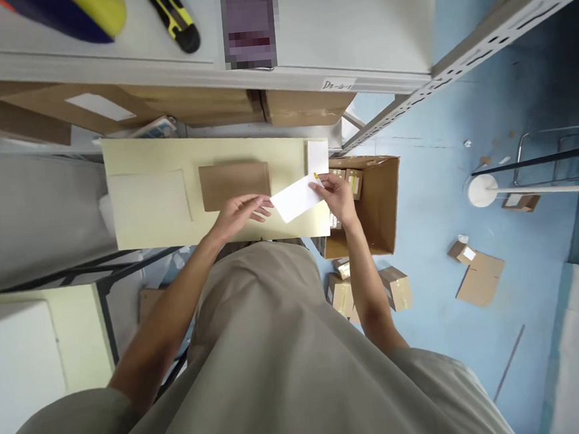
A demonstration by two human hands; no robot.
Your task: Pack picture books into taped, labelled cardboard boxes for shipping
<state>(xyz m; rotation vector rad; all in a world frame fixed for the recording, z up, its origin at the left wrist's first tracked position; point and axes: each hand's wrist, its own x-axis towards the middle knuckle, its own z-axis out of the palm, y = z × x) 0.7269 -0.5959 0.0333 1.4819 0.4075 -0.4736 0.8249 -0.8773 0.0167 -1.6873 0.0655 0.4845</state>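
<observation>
A white paper slip [295, 199] with a small yellow mark at its upper right corner is pinched in my right hand [336, 194]. My left hand [243, 214] is at the slip's left end, fingers extended and somewhat apart, its fingertips close to the corner; whether they touch it is unclear. Behind my left hand a flat brown cardboard box [234, 183] lies on the pale yellow table [284, 149]. A stack of white slips [317, 156] rests at the table's right end, just above my right hand.
An open carton [379, 203] holding small boxes stands right of the table. More small boxes [396, 287] lie on the blue floor. Across the top runs a metal shelf [354, 24] with a yellow-black cutter [173, 17]. A white sheet [149, 204] covers the table's left part.
</observation>
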